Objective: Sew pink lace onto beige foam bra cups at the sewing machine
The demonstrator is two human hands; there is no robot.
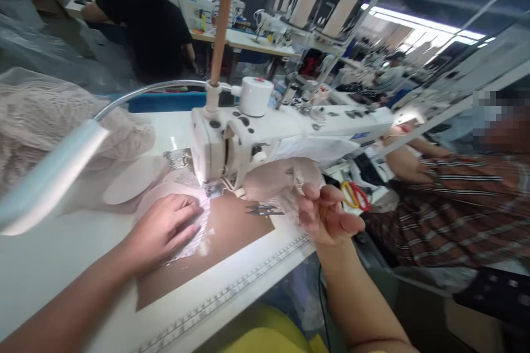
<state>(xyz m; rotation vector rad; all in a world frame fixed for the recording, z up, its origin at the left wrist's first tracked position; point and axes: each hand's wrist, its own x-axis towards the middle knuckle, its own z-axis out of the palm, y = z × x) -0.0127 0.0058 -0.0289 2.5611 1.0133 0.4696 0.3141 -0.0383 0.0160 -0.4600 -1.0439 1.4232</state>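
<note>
My left hand (pixel 168 229) lies on a pale pink fabric piece (pixel 194 237) beside the needle area of a white sewing machine (pixel 213 146). Its fingers are loosely bent and rest on the cloth from above. My right hand (pixel 327 212) is raised at the table's front edge, palm up, with its fingers loosely curled and apart; I see nothing held in it. Just behind those fingers are a beige moulded cup (pixel 275 176) and some lace (pixel 290 201). Small dark thread snips (pixel 265 209) lie on the brown board (pixel 232 226) between the hands.
A lamp (pixel 53 176) on a bent metal neck reaches over the left side. Lace fabric (pixel 62 121) is heaped at the left, near a loose pale cup (pixel 134 179). Red-and-yellow scissors (pixel 355 196) lie at the right. A co-worker in plaid (pixel 459 209) sits close on the right.
</note>
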